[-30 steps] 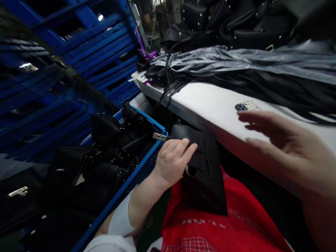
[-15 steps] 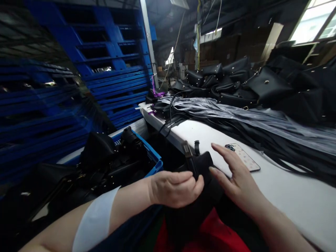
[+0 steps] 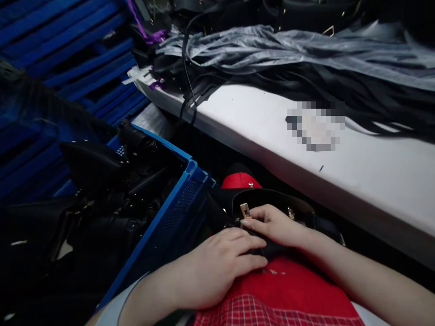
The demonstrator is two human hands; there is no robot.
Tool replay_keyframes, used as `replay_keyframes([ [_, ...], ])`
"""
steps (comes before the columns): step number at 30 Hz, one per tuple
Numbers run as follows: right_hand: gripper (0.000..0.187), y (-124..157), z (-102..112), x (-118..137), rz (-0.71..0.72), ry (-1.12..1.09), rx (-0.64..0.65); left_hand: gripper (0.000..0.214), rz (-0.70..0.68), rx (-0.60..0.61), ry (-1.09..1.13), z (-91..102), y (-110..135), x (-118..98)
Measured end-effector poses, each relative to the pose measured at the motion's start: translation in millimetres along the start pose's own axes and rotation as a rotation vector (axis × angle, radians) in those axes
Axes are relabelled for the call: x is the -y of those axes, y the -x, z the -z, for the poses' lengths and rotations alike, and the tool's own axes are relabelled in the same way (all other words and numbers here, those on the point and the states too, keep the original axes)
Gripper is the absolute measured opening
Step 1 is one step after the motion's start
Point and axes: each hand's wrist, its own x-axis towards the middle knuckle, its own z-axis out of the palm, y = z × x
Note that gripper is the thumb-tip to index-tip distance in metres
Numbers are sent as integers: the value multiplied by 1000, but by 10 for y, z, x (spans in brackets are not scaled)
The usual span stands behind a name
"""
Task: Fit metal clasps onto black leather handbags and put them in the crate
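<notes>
A black bag (image 3: 278, 201) lies in my lap over a red apron, its mouth partly open and gold-coloured fittings along it. Between the thumb and fingers of my right hand (image 3: 273, 222) is a small gold-coloured metal clasp (image 3: 245, 211), held upright near the bag's edge. My left hand (image 3: 220, 260) rests on the near side of the bag with fingers stretched out. Its fingertips lie just below the right hand. Whatever is under the left palm is hidden.
A blue crate (image 3: 170, 217) full of black bags stands at the left, close to my left arm. Beyond it are stacked blue pallets (image 3: 78, 54). The white table (image 3: 244, 117) bears black straps (image 3: 272, 81), grey plastic wrapping (image 3: 244, 45) and a blurred-out item (image 3: 316, 129).
My view has tipped down. The bag is now in my lap. My right hand, open before, has closed on the clasp; my left, pinching a black strap before, now lies flat.
</notes>
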Motion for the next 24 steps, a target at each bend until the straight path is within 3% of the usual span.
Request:
replay_keyframes([
  [2,42,28,10,-20,-22,-71,-30,44,159,-85,270,70,20,12],
  [4,40,57,13,-9,-22,-124,-68,41,370,-323,460,11,-6,77],
  [6,37,91,-1,14,-14,-148,-94,29,565,-544,512,-120,-76,162],
  [8,35,127,-21,41,-7,-115,-113,19,653,-628,480,-217,-169,242],
  [17,30,184,-15,70,74,268,-226,21,503,-435,352,-6,-394,384],
  [20,35,184,-25,63,70,368,-261,24,475,-448,306,-23,-428,375],
  [24,30,189,-33,71,92,499,-307,13,432,-539,250,-38,-488,349],
])
